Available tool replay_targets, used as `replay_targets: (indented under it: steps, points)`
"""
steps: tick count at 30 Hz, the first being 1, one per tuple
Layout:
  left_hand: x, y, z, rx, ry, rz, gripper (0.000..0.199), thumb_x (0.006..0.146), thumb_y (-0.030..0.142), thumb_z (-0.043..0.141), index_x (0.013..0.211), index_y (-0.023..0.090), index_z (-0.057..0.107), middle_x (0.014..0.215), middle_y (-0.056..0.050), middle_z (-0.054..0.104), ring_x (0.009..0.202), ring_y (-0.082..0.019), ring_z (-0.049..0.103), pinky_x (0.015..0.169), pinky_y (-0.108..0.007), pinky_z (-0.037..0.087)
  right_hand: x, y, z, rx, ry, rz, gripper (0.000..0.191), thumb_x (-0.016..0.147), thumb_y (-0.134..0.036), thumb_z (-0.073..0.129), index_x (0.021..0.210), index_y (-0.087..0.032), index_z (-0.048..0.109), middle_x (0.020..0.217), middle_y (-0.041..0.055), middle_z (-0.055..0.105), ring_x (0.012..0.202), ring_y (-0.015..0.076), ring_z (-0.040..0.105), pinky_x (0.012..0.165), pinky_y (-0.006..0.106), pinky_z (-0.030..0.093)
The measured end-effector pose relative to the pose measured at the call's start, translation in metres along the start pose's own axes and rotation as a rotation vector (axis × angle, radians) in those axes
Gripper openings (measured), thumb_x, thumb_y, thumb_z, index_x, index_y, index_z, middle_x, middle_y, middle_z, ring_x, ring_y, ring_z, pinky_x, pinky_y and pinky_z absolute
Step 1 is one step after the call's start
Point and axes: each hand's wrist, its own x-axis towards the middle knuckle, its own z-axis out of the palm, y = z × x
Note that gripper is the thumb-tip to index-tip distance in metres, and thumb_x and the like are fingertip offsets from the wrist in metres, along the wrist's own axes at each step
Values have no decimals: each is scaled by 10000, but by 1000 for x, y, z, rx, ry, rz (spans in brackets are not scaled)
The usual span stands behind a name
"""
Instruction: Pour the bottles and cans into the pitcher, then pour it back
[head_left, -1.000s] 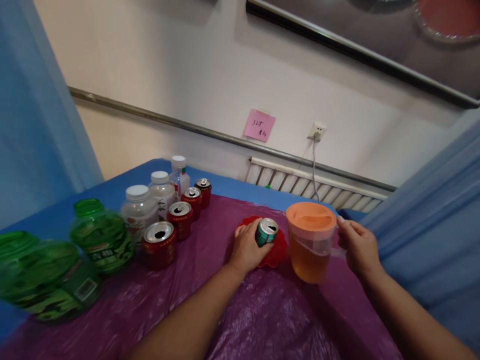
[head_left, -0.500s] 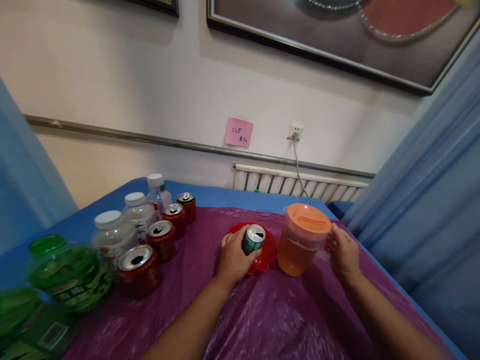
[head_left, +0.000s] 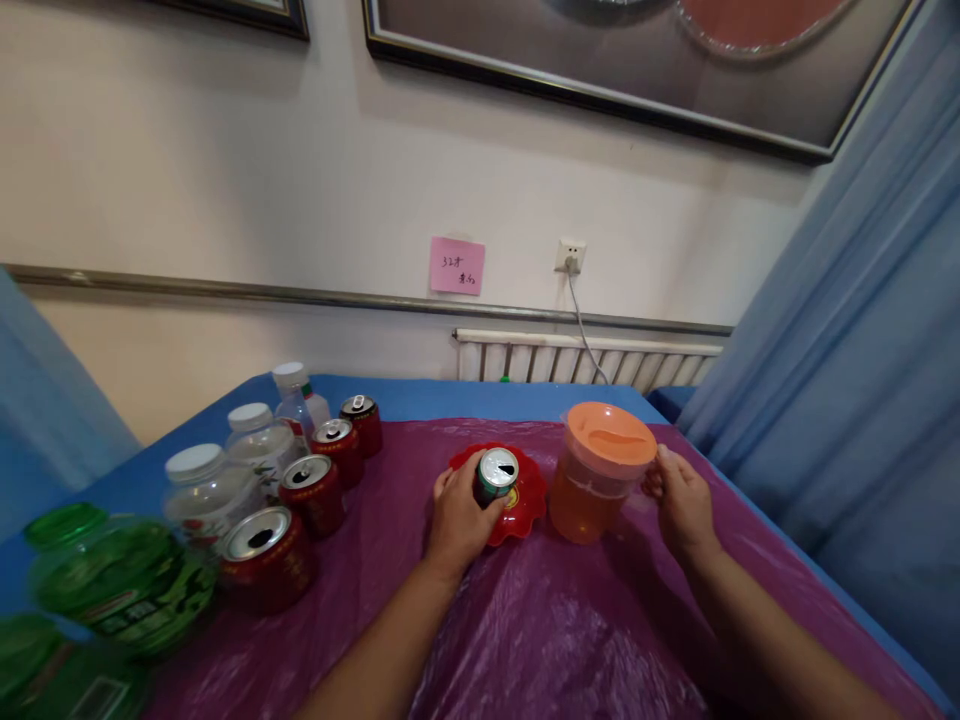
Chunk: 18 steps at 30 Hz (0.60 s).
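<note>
My left hand (head_left: 459,515) is wrapped round a green can (head_left: 496,474) with an opened silver top. The can is over the left part of a red plate with a wavy rim (head_left: 534,495). To the right of the plate is a clear pitcher (head_left: 589,498) of amber liquid, covered by an orange lid (head_left: 611,436). My right hand (head_left: 681,500) is closed round the pitcher's handle, which the fingers mostly hide. The pitcher looks upright.
Red cans (head_left: 268,560) stand in a row at the left, beside clear jars with white lids (head_left: 210,495) and green plastic bottles (head_left: 124,580). A purple sheet (head_left: 555,640) covers the blue table. Behind are a radiator (head_left: 540,358) and a plugged-in cord (head_left: 581,320).
The camera view has shifted slightly. The green can has moved a little to the left over the plate with my left hand. My right hand keeps its hold on the pitcher.
</note>
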Motion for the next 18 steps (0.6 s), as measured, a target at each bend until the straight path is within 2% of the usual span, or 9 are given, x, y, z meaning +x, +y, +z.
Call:
replay_targets:
  steps: [5, 11, 14, 18]
  points:
    - [0, 0, 1, -22, 18, 9, 602, 722, 233, 808, 1286, 262, 600, 1257, -71, 723, 1170, -302, 646, 1109, -510, 385, 1, 2, -2, -62, 0, -12, 515, 795, -695, 685, 701, -197, 590, 584, -59, 495, 525, 117, 434, 523, 262, 382]
    - [5, -2, 0, -192, 42, -92, 613, 717, 327, 802, 1293, 238, 611, 1184, -80, 744, 1057, -282, 695, 929, -431, 543, 1, -6, -12, -179, -26, -35, 512, 832, -685, 639, 782, -177, 681, 705, 21, 656, 664, 189, 589, 659, 325, 487]
    - [9, -2, -4, -289, 65, -124, 624, 739, 398, 774, 1303, 193, 603, 1198, -107, 742, 1044, -276, 711, 906, -417, 567, -1, -9, -21, -230, 101, -111, 455, 836, -637, 645, 899, -188, 680, 858, 37, 679, 824, 227, 623, 813, 391, 507]
    - [12, 1, -10, -313, 104, -102, 633, 744, 430, 758, 1304, 178, 601, 1234, -120, 726, 1106, -289, 697, 979, -446, 547, -22, -15, -27, -229, 271, -280, 395, 864, -518, 646, 1116, -218, 596, 1118, 58, 625, 1058, 238, 603, 1006, 449, 446]
